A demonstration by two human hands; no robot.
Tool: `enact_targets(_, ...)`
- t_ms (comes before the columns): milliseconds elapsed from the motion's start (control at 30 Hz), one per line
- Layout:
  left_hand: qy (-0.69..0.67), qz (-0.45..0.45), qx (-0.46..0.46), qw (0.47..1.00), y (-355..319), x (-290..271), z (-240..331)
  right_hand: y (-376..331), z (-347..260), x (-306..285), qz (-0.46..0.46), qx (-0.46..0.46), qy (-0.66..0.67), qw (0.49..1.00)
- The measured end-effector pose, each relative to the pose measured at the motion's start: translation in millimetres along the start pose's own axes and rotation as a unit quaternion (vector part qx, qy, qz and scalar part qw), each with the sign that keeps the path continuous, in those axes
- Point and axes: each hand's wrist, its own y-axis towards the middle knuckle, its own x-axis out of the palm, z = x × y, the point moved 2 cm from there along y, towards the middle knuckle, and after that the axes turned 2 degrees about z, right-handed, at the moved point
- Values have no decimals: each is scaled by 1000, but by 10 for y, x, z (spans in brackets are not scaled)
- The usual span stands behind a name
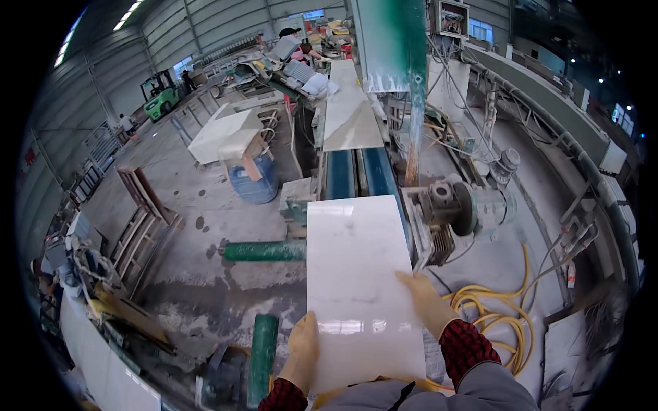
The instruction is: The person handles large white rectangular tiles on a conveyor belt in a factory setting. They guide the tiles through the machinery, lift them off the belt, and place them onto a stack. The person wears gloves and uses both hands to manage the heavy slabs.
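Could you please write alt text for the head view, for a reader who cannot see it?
A person's left hand and right hand hold a glossy white slab by its long edges, before a blue conveyor belt carrying another slab. Coiled yellow hose lies on the floor at right.

No text, number or label can be read with certainty. On the left wall there are some red marks, but they are too small and blurred for reading.
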Motion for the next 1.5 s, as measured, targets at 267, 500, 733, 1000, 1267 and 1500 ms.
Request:
enact_targets(267,54,-88,-32,994,1135,385,596,904,-438,57,23,231,24,972)
enact_targets(500,-75,-234,-181,952,1881,544,-11,391,156,-188,-49,381,-1,923)
enact_targets(733,-64,-261,-174,947,1525,427,705,524,95,-230,-41,400,29,915)
enact_targets(1000,-230,-152,-179,944,1931,903,654,1052,263,-269,-92,256,-27,962)
enact_targets(1267,-212,-231,-322,893,1658,927,720,841,316,-57,-21,463,290,837)
enact_targets(1500,-327,-221,-246,885,1909,1142,117,931,612,-39,21,452,264,852)
